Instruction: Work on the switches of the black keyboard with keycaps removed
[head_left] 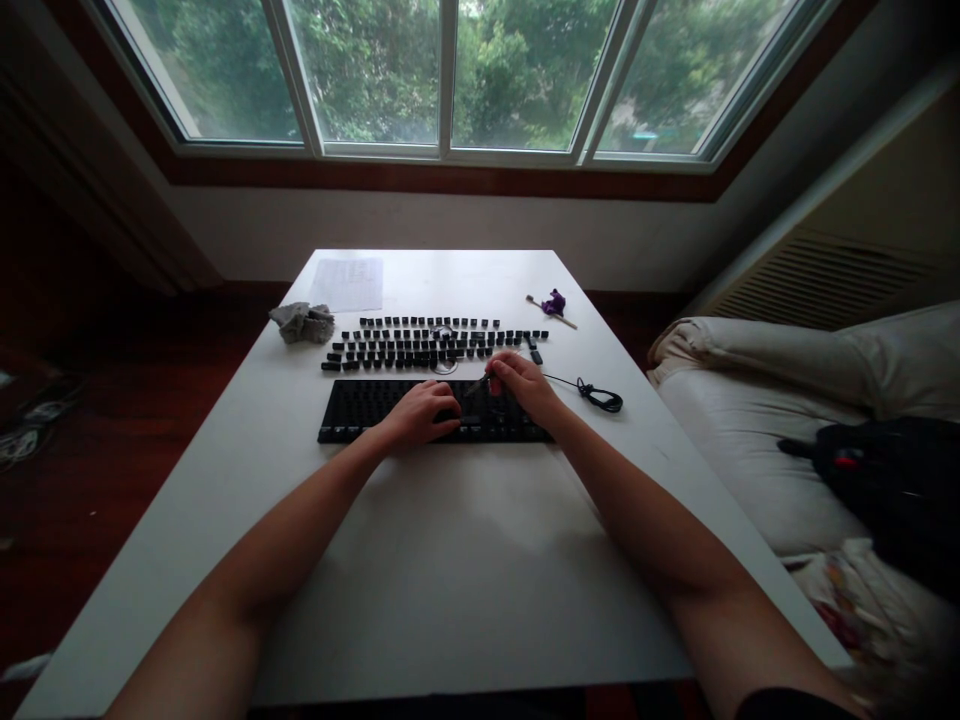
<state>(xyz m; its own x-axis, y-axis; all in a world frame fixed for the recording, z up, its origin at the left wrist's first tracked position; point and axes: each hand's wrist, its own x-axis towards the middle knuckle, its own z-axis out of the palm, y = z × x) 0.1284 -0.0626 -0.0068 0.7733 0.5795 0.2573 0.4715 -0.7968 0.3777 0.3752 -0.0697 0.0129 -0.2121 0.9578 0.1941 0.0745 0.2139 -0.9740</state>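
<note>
A black keyboard lies lengthwise across the white table, with many of its keycaps off. My left hand rests on the middle of it, fingers curved and thumb apart, with nothing visible in its grasp. Over the right half of the keyboard, my right hand pinches a thin, dark tool. The tool slants down to the left toward the keys; its exact kind is too small to make out. Just behind the keyboard, loose black keycaps stand in several rows.
The white table carries a crumpled grey cloth, a sheet of paper, and a brush by a purple object. A coiled black cable lies right of the keyboard. Beside the table is a pale sofa.
</note>
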